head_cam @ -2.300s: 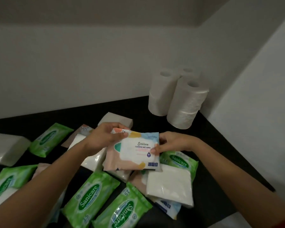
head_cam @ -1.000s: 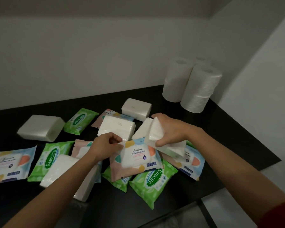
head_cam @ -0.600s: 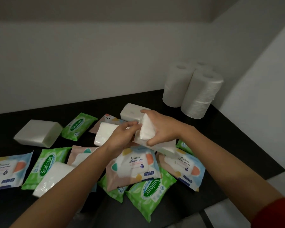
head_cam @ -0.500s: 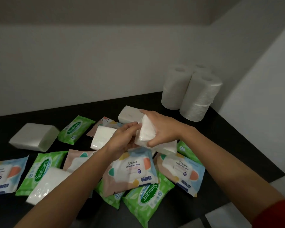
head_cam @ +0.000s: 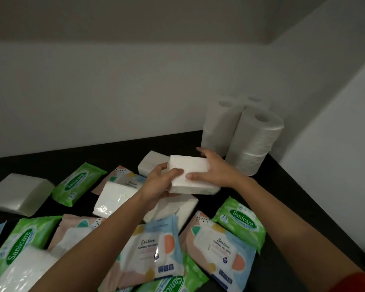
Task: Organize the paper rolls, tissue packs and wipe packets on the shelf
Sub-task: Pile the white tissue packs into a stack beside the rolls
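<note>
I hold a white tissue pack [head_cam: 191,175] flat above the black shelf [head_cam: 299,199], my left hand [head_cam: 159,183] gripping its left end and my right hand [head_cam: 216,170] its right end. Under it lie more white tissue packs [head_cam: 114,196] [head_cam: 173,209] [head_cam: 151,163]. Pastel Stalove wipe packets [head_cam: 152,249] [head_cam: 219,247] and green Sanicare wipe packets [head_cam: 241,221] [head_cam: 76,184] are scattered around. Three white paper rolls [head_cam: 255,140] stand upright in the back right corner.
A large white tissue pack [head_cam: 17,193] lies at the far left, with another green Sanicare packet [head_cam: 19,243] in front of it. White walls close the shelf behind and on the right. The shelf's front edge runs diagonally at lower right.
My right hand lifted a white tissue pack off the pile; my left hand let go of the Stalove packet and joined it. The pack went from tilted to flat, held by both hands.
</note>
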{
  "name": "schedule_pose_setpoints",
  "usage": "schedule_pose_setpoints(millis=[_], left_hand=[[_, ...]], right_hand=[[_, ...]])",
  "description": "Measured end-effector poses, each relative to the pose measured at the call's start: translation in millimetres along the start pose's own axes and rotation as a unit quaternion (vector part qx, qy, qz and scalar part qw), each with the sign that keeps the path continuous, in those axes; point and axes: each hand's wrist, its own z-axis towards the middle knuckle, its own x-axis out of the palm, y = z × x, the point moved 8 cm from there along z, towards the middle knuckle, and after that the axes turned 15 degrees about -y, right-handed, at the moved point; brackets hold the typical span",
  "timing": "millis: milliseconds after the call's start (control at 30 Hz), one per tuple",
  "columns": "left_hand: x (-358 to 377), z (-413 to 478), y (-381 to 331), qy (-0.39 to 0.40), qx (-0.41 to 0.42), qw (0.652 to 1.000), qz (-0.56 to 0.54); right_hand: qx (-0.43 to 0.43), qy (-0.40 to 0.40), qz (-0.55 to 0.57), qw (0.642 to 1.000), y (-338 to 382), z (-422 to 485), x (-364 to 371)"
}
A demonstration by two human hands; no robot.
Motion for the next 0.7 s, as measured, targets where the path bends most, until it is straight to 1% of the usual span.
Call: schedule_pose_setpoints(millis=[33, 67, 100, 133, 167, 200, 233, 300, 367, 400, 433, 500, 533, 567, 600, 633, 700], left_hand=[[3, 5, 0, -0.004, -0.007, 1.000, -0.012], [6, 9, 1, -0.004, -0.016, 1.000, -0.022], [11, 12, 1, 0.000, -0.023, 0.999, -0.027], [15, 15, 2, 0.004, -0.030, 0.999, -0.027], [20, 16, 3, 0.008, -0.035, 0.999, -0.022], [25, 17, 3, 0.012, -0.036, 0.999, -0.009], [29, 19, 4, 0.014, -0.030, 0.999, 0.015], [36, 24, 3, 0.005, 0.006, 0.996, 0.091], [42, 30, 0, -0.013, 0.062, 0.980, 0.191], [46, 33, -4, -0.020, 0.098, 0.962, 0.253], [51, 34, -7, -0.019, 0.135, 0.936, 0.323], [62, 34, -10, -0.008, 0.192, 0.872, 0.451], [66, 33, -10, -0.005, 0.208, 0.846, 0.491], [69, 33, -10, -0.003, 0.216, 0.830, 0.514], [70, 35, -10, -0.004, 0.219, 0.821, 0.526], [70, 35, -10, -0.007, 0.220, 0.819, 0.531], [69, 37, -10, -0.009, 0.216, 0.825, 0.522]], right_hand=[[0.084, -0.012, 0.069, 0.994, -19, 3, 0], [0.170, -0.006, 0.151, 0.974, -35, 3, 5], [0.248, 0.014, 0.234, 0.940, -51, 2, 15], [0.305, 0.037, 0.306, 0.901, -62, 2, 26], [0.334, 0.049, 0.351, 0.873, -70, 2, 32], [0.345, 0.049, 0.370, 0.861, -77, 5, 35], [0.349, 0.043, 0.373, 0.859, -83, 9, 36], [0.357, 0.026, 0.361, 0.861, -93, 14, 35], [0.365, 0.017, 0.330, 0.870, -104, 16, 34], [0.366, 0.016, 0.305, 0.879, -109, 16, 33], [0.359, 0.019, 0.271, 0.893, -113, 16, 33], [0.339, 0.037, 0.185, 0.922, -119, 13, 32], [0.332, 0.046, 0.149, 0.930, -119, 11, 31], [0.331, 0.051, 0.131, 0.933, -120, 9, 30], [0.329, 0.053, 0.120, 0.935, -121, 9, 29], [0.323, 0.055, 0.106, 0.939, -119, 9, 29], [0.303, 0.062, 0.063, 0.949, -116, 12, 27]])
